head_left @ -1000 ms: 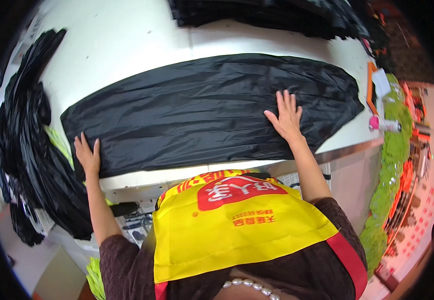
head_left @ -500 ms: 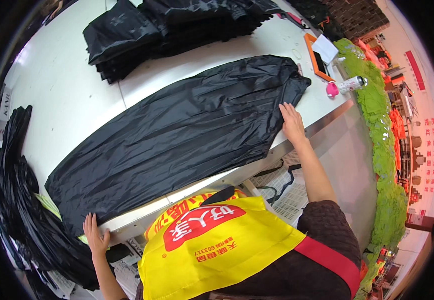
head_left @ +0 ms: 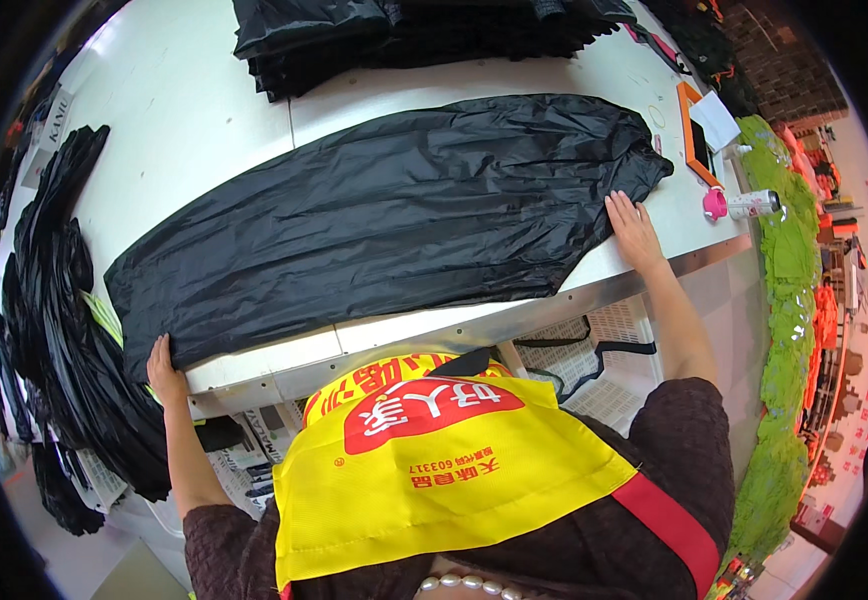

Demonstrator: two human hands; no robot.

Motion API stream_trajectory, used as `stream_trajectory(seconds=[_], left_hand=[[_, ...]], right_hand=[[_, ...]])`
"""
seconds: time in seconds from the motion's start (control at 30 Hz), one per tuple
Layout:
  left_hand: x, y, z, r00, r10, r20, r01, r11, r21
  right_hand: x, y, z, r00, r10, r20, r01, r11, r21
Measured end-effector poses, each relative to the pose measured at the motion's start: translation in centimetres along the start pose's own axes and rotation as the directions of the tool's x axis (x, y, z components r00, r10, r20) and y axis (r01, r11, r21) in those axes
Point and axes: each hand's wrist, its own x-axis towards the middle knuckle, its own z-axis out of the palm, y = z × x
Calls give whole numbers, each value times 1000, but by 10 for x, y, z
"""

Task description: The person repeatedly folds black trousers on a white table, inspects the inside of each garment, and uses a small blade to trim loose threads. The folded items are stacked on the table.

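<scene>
A long black garment [head_left: 354, 225] of thin, shiny fabric lies spread lengthwise on the white table [head_left: 194, 130]. Its right end narrows and looks gathered, with creases running along its length. My left hand [head_left: 165, 375] touches the near left corner, fingers stretched out over the table's front edge. At the near edge of the gathered end, my right hand [head_left: 634, 232] rests with straight fingers on the fabric. Neither hand grips anything. Beyond the garment, a stack of folded black garments [head_left: 404, 45] stands on the table.
Bunched black fabric [head_left: 74, 340] hangs over the table's left side. An orange-framed object [head_left: 696, 135], a white bottle [head_left: 754, 205] and a pink item [head_left: 715, 204] are at the right end. Bright green fabric [head_left: 789, 270] is piled beyond. A white crate [head_left: 594, 370] stands below the front edge.
The whole view has shifted and turned, so the table and stack appear higher and farther right. The left thumb is now closer to its fingers. Both hands stay at the garment's near edge.
</scene>
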Motion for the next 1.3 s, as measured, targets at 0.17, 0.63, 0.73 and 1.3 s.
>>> stream_trajectory(seconds=[0.17, 0.63, 0.73, 1.3], left_hand=[[12, 0, -2, 997, -62, 54, 63, 998, -22], [104, -21, -78, 881, -292, 372, 125, 903, 412], [106, -17, -29, 828, -388, 406, 87, 803, 590], [82, -100, 75, 781, -622, -64, 625, 772, 120]], right_hand=[[17, 2, 20, 1000, 9, -15, -9, 999, 33], [66, 78, -24, 990, 63, 128, -111, 905, 412], [81, 52, 6, 984, 130, 122, -159, 946, 282], [117, 46, 76, 884, 444, -146, -440, 896, 57]])
